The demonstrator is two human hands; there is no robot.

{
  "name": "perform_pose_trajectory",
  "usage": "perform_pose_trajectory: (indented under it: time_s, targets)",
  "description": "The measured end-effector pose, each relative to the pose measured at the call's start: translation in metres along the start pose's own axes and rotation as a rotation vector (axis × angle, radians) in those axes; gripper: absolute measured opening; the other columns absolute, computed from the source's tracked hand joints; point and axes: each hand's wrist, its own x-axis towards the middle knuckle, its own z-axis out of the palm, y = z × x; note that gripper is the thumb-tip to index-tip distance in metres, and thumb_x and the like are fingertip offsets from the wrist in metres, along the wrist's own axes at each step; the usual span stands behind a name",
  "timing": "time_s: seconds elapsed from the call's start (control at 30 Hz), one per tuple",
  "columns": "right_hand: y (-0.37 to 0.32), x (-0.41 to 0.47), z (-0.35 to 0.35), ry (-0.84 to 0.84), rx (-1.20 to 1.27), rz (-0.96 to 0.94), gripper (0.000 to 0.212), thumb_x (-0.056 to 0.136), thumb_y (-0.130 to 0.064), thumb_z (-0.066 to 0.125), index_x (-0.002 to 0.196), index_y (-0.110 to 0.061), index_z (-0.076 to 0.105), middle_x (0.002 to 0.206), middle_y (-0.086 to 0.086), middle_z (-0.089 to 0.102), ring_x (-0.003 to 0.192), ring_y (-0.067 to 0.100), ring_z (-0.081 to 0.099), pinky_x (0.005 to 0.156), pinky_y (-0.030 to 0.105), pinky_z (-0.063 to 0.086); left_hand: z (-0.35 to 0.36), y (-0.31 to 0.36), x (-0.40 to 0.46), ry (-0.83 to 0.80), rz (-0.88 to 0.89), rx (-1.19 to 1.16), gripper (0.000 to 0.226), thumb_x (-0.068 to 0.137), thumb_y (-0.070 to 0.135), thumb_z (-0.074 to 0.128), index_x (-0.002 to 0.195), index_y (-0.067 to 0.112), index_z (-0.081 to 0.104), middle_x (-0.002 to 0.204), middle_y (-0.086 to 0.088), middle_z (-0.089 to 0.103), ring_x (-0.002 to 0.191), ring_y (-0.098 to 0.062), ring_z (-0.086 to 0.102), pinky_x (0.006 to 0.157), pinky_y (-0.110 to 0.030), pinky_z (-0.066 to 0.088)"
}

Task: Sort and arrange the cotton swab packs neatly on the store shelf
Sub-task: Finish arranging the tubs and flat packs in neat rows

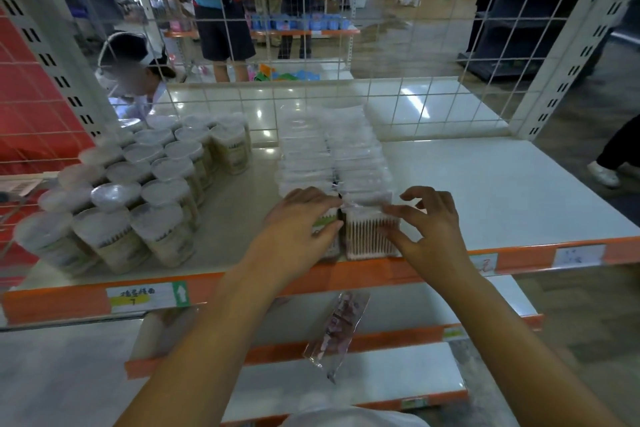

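Two rows of clear flat cotton swab packs [349,163] run from the shelf's front edge back toward the wire grid. The front right pack [369,236] stands at the edge, its swab sticks showing. My right hand [429,232] pinches this pack's right side with thumb and fingertips. My left hand [298,222] grips the front left pack [327,218], fingers over its top and thumb on its face. The white shelf [485,191] has an orange front rim.
Several round tubs of cotton swabs [138,191] stand in a block on the shelf's left. A wire grid [381,104] backs the shelf. A small plastic packet [337,326] lies on the lower shelf. People stand and crouch beyond the grid.
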Motion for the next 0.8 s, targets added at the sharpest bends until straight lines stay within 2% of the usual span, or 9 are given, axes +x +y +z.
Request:
perform_pose_trajectory:
  time_s: [0.1,0.2,0.27,0.37,0.47,0.53,0.63,0.73,0.8]
  targets:
    - [0.0,-0.003,0.0,0.032,0.019,-0.029,0.025,0.07,-0.029,0.068,0.084,-0.009,0.073,0.097,0.014,0.062,0.095,0.021,0.041,0.075,0.039,0.044,0.0,0.0,-0.002,0.014,-0.004,-0.022,0.035,0.092,0.026,0.054,0.127,0.021,0.056,0.125,0.002,0.055,0.117,-0.014,0.043,0.085,-0.013,0.024]
    - [-0.003,-0.006,-0.004,-0.004,0.075,-0.048,0.023,0.072,-0.026,0.066,0.081,-0.005,0.069,0.09,0.012,0.063,0.087,0.025,0.052,0.074,0.03,0.041,-0.002,0.0,-0.004,0.02,-0.031,-0.111,0.033,0.091,0.024,0.057,0.123,0.019,0.059,0.119,0.003,0.057,0.112,-0.011,0.047,0.088,-0.016,0.031]
    - [-0.005,-0.005,-0.007,-0.067,0.136,0.001,0.015,0.07,-0.012,0.074,0.079,-0.003,0.067,0.087,0.009,0.061,0.08,0.024,0.057,0.07,0.022,0.041,-0.004,0.0,-0.005,0.045,-0.054,-0.187,0.03,0.089,0.023,0.06,0.119,0.02,0.062,0.108,0.01,0.059,0.1,0.002,0.049,0.088,-0.015,0.037]
    - [-0.01,0.0,-0.012,-0.134,0.291,0.142,0.017,0.068,0.001,0.077,0.08,-0.005,0.067,0.087,0.001,0.057,0.075,0.017,0.056,0.063,0.014,0.045,-0.005,-0.001,-0.005,0.101,-0.114,-0.346,0.025,0.084,0.017,0.065,0.108,0.026,0.065,0.09,0.025,0.054,0.083,0.019,0.047,0.074,-0.001,0.036]
    - [-0.023,0.008,-0.026,-0.086,0.475,0.237,0.023,0.069,0.0,0.076,0.076,-0.02,0.066,0.084,-0.008,0.057,0.073,0.008,0.056,0.065,0.014,0.047,-0.004,-0.001,-0.004,0.157,-0.182,-0.565,0.028,0.078,0.023,0.071,0.094,0.044,0.06,0.087,0.021,0.062,0.081,0.006,0.057,0.08,-0.02,0.047]
    - [-0.033,0.016,-0.037,-0.052,0.569,0.26,0.03,0.071,-0.003,0.076,0.075,-0.029,0.062,0.084,-0.01,0.059,0.073,0.007,0.057,0.066,0.015,0.048,-0.006,0.002,-0.004,0.148,-0.206,-0.691,0.029,0.073,0.027,0.07,0.095,0.044,0.06,0.088,0.015,0.065,0.084,-0.003,0.062,0.08,-0.026,0.051]
    - [-0.05,0.024,-0.051,-0.041,0.662,0.274,0.029,0.071,-0.004,0.076,0.075,-0.03,0.063,0.081,-0.007,0.062,0.072,0.011,0.059,0.07,0.024,0.052,-0.009,0.008,-0.004,0.097,-0.207,-0.878,0.035,0.075,0.014,0.075,0.097,0.038,0.061,0.084,0.01,0.068,0.084,-0.005,0.064,0.077,-0.026,0.052]
    - [-0.061,0.028,-0.057,-0.029,0.742,0.297,0.025,0.07,-0.007,0.076,0.078,-0.028,0.064,0.073,-0.003,0.061,0.063,0.006,0.056,0.065,0.022,0.053,-0.012,0.014,-0.007,0.073,-0.211,-1.0,0.028,0.073,0.008,0.071,0.089,0.03,0.064,0.079,0.011,0.072,0.08,-0.006,0.067,0.073,-0.022,0.053]
    - [-0.064,0.029,-0.056,0.001,0.731,0.277,0.026,0.071,-0.01,0.076,0.08,-0.029,0.062,0.075,-0.002,0.061,0.066,0.009,0.058,0.064,0.023,0.054,-0.014,0.016,-0.009,0.058,-0.206,-1.042,0.023,0.076,0.0,0.066,0.088,0.02,0.067,0.079,0.008,0.073,0.077,-0.008,0.068,0.067,-0.018,0.053]
